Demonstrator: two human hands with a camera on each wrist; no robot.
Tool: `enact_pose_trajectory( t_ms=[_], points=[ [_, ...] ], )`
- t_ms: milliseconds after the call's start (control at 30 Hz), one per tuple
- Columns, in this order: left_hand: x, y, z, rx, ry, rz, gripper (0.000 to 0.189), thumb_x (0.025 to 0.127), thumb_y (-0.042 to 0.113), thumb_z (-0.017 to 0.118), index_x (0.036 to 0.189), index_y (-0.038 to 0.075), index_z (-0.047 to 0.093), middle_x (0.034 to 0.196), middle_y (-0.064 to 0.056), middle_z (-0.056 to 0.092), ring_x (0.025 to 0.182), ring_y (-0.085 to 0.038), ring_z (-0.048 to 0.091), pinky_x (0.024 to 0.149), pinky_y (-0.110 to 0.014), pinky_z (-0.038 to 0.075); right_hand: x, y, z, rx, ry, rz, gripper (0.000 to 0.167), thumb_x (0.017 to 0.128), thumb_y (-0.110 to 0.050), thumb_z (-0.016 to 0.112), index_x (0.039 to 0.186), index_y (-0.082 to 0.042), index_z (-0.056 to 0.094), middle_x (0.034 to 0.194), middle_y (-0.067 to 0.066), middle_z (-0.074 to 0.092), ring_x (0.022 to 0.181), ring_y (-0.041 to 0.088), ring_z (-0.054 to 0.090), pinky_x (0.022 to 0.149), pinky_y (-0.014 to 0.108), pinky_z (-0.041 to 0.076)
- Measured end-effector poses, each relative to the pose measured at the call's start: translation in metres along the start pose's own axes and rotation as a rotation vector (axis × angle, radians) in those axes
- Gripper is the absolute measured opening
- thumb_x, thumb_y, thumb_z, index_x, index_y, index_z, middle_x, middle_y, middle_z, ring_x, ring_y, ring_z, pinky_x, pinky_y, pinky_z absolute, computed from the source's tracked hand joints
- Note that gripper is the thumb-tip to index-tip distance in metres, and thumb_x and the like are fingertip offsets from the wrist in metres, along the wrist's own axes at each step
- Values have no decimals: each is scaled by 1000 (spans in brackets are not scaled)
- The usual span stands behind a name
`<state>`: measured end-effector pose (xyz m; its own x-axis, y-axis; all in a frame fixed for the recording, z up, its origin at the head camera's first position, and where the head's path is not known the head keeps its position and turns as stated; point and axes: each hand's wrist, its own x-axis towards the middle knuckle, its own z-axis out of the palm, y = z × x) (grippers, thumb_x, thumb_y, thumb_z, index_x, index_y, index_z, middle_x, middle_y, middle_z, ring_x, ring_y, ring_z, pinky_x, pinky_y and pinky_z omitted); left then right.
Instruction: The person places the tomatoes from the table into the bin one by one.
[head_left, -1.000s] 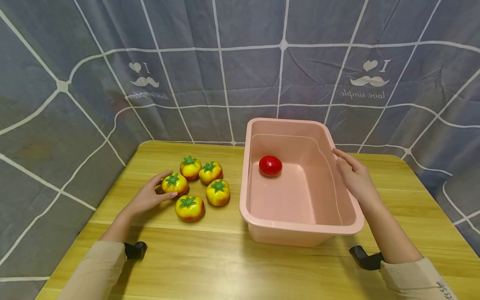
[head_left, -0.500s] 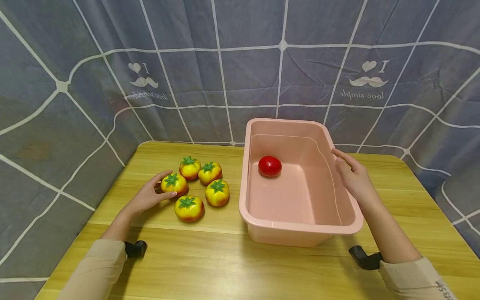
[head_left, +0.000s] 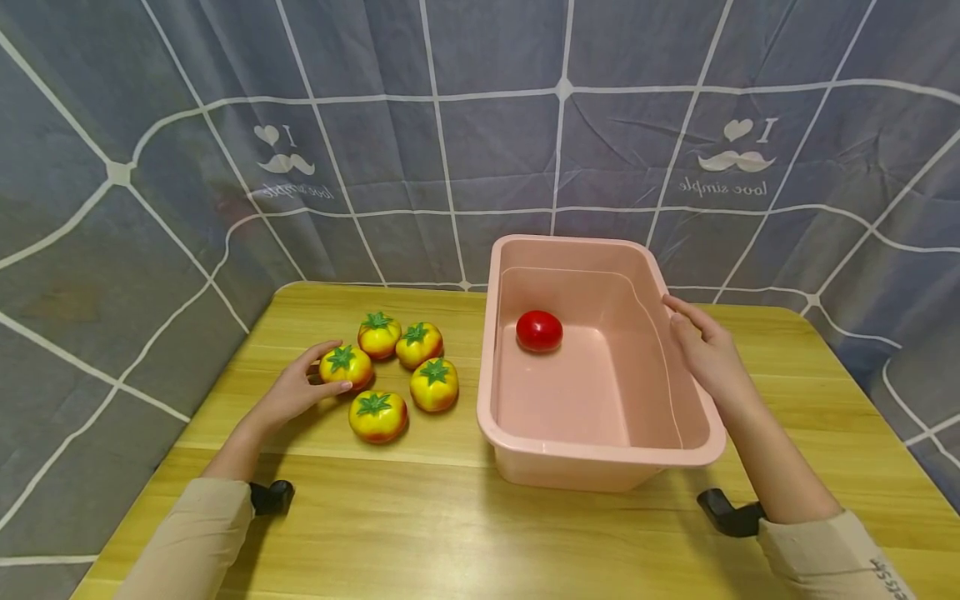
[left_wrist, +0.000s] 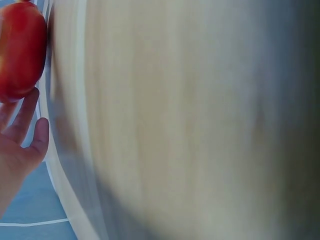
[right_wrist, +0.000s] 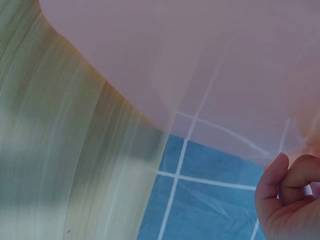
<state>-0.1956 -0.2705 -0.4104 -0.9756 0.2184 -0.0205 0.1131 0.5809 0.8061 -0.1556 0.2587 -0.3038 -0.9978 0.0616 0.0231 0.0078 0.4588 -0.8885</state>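
Note:
My left hand (head_left: 291, 395) curves round the leftmost yellow and red toy tomato (head_left: 346, 367), thumb in front and fingers behind. The left wrist view shows a red tomato side (left_wrist: 21, 52) with fingertips right under it. Several more toy tomatoes with green star-shaped tops, such as the front one (head_left: 378, 417), lie close by on the table. At the right, my right hand (head_left: 711, 357) grips the right rim of a pink plastic basin (head_left: 585, 454). Inside that basin lies a smooth red rounded object (head_left: 539, 331). In the right wrist view the fingers (right_wrist: 272, 185) are bent at the basin's edge.
A light wooden table (head_left: 427, 525) carries everything. Behind it hangs a grey-blue curtain (head_left: 495, 150) with white grid lines, close to the basin's far end. Black camera mounts (head_left: 272, 500) sit on both wrists.
Both hands, the tomatoes and the basin keep their places; only a very slight shift of the head view shows.

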Motion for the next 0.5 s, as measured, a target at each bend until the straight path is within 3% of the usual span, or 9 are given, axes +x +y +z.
enact_pose_trajectory(
  t_ms=[500],
  points=[
    [-3, 9, -6, -19, 16, -4, 73, 86, 24, 69, 144, 4, 30, 144, -25, 29, 119, -48, 37, 96, -58, 33, -1, 0, 0, -20, 3, 2, 54, 100, -40, 33, 146, -13, 31, 149, 15, 28, 128, 36, 33, 96, 47, 35]
  ],
)
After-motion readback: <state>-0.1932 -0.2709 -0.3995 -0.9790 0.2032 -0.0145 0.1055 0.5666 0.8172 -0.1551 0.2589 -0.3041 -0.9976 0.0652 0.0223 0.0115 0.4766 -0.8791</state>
